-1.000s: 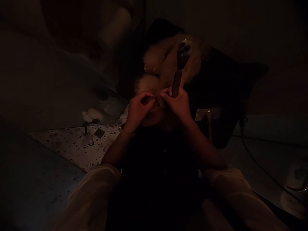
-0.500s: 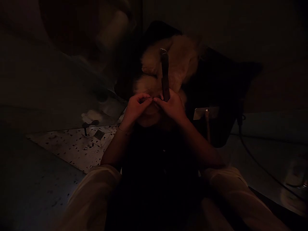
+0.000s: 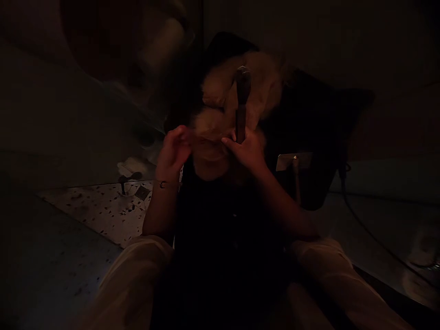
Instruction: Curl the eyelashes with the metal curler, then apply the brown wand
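The light is very dim. My right hand (image 3: 249,149) is closed around the lower end of a long, dark, narrow tool (image 3: 241,114), which stands upright with a small glint at its top. Its exact kind is too dark to make out, and its upper part looks broader than the lower. My left hand (image 3: 174,149) is apart from it, to the left, with its fingers curled and slightly blurred; whether they pinch something small is hidden. Behind both hands lies a pale, fluffy, fur-like mass (image 3: 213,123).
A small metal plate on a rod (image 3: 294,161) stands to the right, in front of a large dark shape. A black cable (image 3: 360,224) runs down at far right. Speckled floor (image 3: 99,206) shows at left, with a small dark fitting (image 3: 129,178) above it.
My left hand has moved left and slightly up, away from my right hand. The dark tool has turned in my right hand and shows a broader upper face.
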The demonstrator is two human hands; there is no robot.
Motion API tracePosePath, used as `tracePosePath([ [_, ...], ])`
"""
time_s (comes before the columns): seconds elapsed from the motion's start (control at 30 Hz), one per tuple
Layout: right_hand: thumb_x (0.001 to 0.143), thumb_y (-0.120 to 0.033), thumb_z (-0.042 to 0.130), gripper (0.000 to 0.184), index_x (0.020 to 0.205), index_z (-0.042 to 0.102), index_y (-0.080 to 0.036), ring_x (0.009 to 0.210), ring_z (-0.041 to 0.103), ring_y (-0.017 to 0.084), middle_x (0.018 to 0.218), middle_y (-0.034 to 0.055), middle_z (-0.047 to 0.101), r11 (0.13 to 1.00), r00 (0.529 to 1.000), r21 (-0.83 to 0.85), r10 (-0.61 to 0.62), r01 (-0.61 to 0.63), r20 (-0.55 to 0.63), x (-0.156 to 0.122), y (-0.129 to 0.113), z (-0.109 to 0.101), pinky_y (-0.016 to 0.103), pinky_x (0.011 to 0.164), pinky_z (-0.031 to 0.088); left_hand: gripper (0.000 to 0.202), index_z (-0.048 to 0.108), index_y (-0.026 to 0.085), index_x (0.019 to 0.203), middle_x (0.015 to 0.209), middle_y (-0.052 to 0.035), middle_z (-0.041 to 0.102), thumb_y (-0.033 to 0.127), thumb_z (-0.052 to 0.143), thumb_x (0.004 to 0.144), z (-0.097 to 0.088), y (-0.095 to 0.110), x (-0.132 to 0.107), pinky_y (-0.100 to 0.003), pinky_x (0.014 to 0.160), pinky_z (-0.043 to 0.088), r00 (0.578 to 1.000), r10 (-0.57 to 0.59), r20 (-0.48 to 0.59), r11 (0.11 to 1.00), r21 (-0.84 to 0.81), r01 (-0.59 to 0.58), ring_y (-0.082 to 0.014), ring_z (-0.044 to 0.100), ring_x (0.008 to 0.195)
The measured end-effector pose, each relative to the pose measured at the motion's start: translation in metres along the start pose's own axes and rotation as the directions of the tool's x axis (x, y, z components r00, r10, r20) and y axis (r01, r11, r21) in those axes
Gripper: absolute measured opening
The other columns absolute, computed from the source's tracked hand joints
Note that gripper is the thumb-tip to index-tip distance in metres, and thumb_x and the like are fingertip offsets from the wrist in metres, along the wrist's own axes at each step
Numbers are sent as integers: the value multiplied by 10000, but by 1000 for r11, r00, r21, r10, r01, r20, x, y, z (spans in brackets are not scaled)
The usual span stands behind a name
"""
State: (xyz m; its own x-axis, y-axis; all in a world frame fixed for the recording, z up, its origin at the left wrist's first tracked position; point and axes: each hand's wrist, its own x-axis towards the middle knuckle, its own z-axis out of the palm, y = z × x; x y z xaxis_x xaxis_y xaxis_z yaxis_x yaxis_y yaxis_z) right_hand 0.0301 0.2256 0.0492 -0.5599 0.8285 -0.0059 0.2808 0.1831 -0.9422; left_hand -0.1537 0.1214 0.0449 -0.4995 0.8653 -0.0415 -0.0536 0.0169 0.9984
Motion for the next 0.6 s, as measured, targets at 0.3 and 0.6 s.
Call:
tracePosePath([
  [0.3,733,-521,686,422,720,392,-219,700,502,137,715,-18,501,997,999,60,40,-39,-21,-1,4,1,286,655,453,344,516,185,736,749,-6,545,454,530,950,5,3,-9,-279,692,414,905,295,-305,951,187,-247,-100,507,729],
  [0.6,690,-353,724,356,693,398,-209,720,523,129,746,-17,558,991,993,94,97,-90,-71,0,-3,4,283,694,456,73,714,193,855,893,-18,692,239,720,799,43,-6,-14,-258,795,478,940,319,118,784,524,-332,-163,625,876],
])
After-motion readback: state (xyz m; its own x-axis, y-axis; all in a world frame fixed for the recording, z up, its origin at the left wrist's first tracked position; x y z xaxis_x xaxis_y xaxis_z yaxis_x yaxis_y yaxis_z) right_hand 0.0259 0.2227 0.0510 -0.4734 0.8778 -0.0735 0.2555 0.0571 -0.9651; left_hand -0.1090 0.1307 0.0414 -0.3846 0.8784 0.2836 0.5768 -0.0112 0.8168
